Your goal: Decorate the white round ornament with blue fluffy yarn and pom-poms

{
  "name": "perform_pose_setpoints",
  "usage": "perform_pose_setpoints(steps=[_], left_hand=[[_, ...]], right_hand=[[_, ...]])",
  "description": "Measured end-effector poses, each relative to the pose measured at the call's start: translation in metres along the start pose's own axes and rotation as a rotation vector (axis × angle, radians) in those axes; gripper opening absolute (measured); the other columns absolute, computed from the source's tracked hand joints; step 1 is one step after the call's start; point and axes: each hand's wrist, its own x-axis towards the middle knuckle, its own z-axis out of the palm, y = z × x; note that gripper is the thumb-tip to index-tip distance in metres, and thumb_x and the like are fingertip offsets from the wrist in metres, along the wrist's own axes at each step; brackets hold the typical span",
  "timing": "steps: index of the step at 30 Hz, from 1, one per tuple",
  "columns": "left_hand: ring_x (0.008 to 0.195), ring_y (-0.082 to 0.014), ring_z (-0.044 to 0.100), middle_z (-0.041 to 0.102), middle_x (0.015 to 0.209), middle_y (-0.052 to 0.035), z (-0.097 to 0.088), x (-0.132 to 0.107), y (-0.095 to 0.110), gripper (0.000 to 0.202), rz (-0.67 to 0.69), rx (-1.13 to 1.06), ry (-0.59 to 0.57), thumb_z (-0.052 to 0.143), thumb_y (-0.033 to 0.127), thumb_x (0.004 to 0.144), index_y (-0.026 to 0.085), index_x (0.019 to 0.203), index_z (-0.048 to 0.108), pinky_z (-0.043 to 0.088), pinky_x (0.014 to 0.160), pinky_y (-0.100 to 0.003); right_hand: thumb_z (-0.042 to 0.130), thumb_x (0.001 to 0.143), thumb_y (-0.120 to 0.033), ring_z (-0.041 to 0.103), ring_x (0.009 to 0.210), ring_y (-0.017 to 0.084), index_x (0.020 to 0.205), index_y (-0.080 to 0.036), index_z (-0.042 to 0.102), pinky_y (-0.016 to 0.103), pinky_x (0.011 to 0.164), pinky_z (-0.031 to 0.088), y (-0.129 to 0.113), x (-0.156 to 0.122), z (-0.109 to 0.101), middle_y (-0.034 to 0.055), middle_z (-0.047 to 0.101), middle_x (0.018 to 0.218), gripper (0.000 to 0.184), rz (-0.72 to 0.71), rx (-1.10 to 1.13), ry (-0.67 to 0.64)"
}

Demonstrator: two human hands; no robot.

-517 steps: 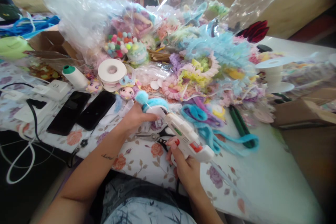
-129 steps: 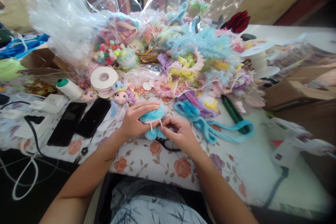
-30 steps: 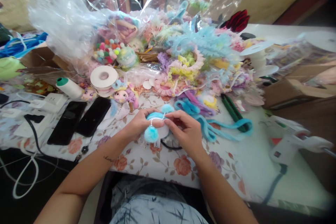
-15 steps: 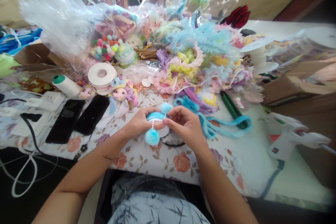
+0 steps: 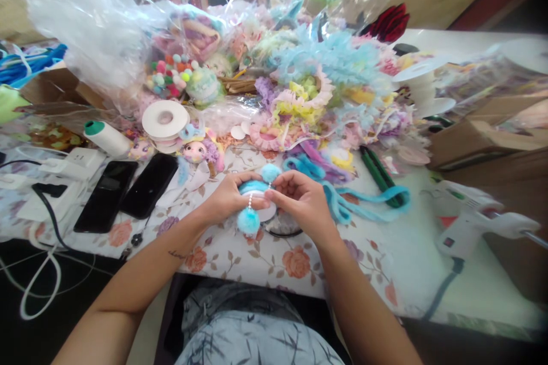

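My left hand (image 5: 225,199) is closed around a blue and white craft piece (image 5: 253,187), which has a round, fuzzy blue top. From it, over my left fingers, hangs a string of white beads (image 5: 250,201) ending in a fluffy blue pom-pom (image 5: 249,221). A second blue pom-pom (image 5: 270,172) sits at the top, with a short bead string (image 5: 269,186) below it. My right hand (image 5: 305,199) pinches at this string; its fingertips partly cover the spot. Beneath both hands lies a round, dark-rimmed object (image 5: 285,227), mostly hidden.
A heap of pastel ruffles (image 5: 334,60) and plastic bags fills the back. Two phones (image 5: 105,197), a power strip (image 5: 51,197) and a ribbon spool (image 5: 165,120) are left. To the right are blue fuzzy strips (image 5: 368,212), green rods (image 5: 381,177), a glue gun (image 5: 464,214) and a cardboard box (image 5: 475,140).
The upper pom-pom sits slightly higher and my right fingers have shifted a little at its bead string. Both hands keep their hold in the same place.
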Motion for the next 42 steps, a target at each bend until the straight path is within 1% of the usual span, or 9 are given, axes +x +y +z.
perform_pose_setpoints(steps=[7,13,22,25,28,31,35,38,42], left_hand=[[0.072,-0.0142,0.061,0.067,0.081,0.0010,0.000,0.000,0.003,0.038,0.004,-0.017,-0.017,0.087,0.025,0.056,0.017,0.091,0.073,0.050,0.070,-0.025],[0.071,-0.0143,0.060,0.067,0.082,0.0007,0.000,0.001,0.004,0.043,-0.037,-0.036,-0.015,0.088,0.023,0.053,0.017,0.092,0.073,0.050,0.068,-0.025],[0.076,-0.0144,0.060,0.067,0.085,0.0013,-0.001,0.003,0.003,0.053,-0.044,-0.041,-0.040,0.093,0.025,0.045,0.017,0.093,0.073,0.048,0.069,-0.023],[0.076,-0.0149,0.060,0.067,0.085,0.0008,-0.001,0.002,0.004,0.052,-0.058,-0.051,-0.028,0.093,0.026,0.047,0.017,0.094,0.073,0.049,0.071,-0.024],[0.078,-0.0168,0.062,0.069,0.089,-0.0008,-0.002,0.000,0.006,0.053,-0.070,-0.071,0.050,0.091,0.026,0.050,0.018,0.099,0.073,0.050,0.071,-0.026],[0.087,-0.0212,0.065,0.071,0.096,-0.0030,-0.004,-0.002,0.011,0.053,0.012,0.013,0.189,0.090,0.029,0.052,0.019,0.102,0.073,0.052,0.077,-0.030],[0.099,-0.0261,0.066,0.073,0.103,-0.0054,-0.007,-0.005,0.018,0.050,0.217,0.274,0.344,0.089,0.033,0.056,0.020,0.101,0.073,0.052,0.086,-0.035],[0.101,-0.0257,0.066,0.073,0.107,-0.0057,-0.007,-0.008,0.019,0.048,0.270,0.378,0.333,0.087,0.037,0.061,0.021,0.104,0.073,0.052,0.089,-0.035],[0.100,-0.0252,0.067,0.073,0.109,-0.0063,-0.006,-0.009,0.017,0.049,0.278,0.454,0.311,0.084,0.038,0.065,0.020,0.109,0.071,0.053,0.090,-0.035]], right_hand=[[0.083,0.066,-0.048,0.049,0.048,0.011,0.075,-0.020,0.062,0.025,0.043,0.041,0.000,0.001,0.000,-0.0036,0.055,0.058,0.036,0.007,0.021,-0.002],[0.082,0.066,-0.049,0.049,0.049,0.011,0.074,-0.020,0.062,0.025,0.045,0.040,0.000,0.000,0.001,-0.0030,0.056,0.059,0.036,0.013,0.013,-0.004],[0.081,0.070,-0.042,0.045,0.050,0.009,0.071,-0.018,0.064,0.023,0.046,0.035,-0.001,0.000,0.002,-0.0039,0.054,0.058,0.030,-0.030,-0.003,0.004],[0.076,0.076,-0.041,0.047,0.051,0.009,0.071,-0.018,0.064,0.023,0.047,0.036,-0.001,-0.001,0.000,-0.0032,0.055,0.058,0.026,-0.042,-0.022,0.000],[0.066,0.085,-0.040,0.048,0.049,0.010,0.073,-0.019,0.064,0.023,0.046,0.037,-0.002,-0.003,-0.002,-0.0032,0.054,0.056,0.025,-0.072,-0.037,0.019],[0.065,0.087,-0.034,0.052,0.054,0.011,0.075,-0.019,0.067,0.023,0.049,0.041,-0.003,-0.006,-0.003,-0.0015,0.060,0.062,0.019,-0.172,-0.061,0.025],[0.069,0.085,-0.024,0.063,0.072,0.014,0.092,-0.021,0.074,0.024,0.058,0.050,-0.003,-0.008,0.001,0.0029,0.071,0.086,0.009,-0.336,-0.149,-0.047],[0.069,0.085,-0.019,0.065,0.075,0.014,0.097,-0.022,0.075,0.024,0.059,0.052,-0.001,-0.008,0.005,0.0033,0.074,0.092,0.013,-0.396,-0.183,-0.064],[0.070,0.084,-0.016,0.065,0.074,0.014,0.087,-0.022,0.074,0.024,0.058,0.051,0.002,-0.006,0.007,0.0026,0.074,0.086,0.008,-0.408,-0.158,-0.031]])
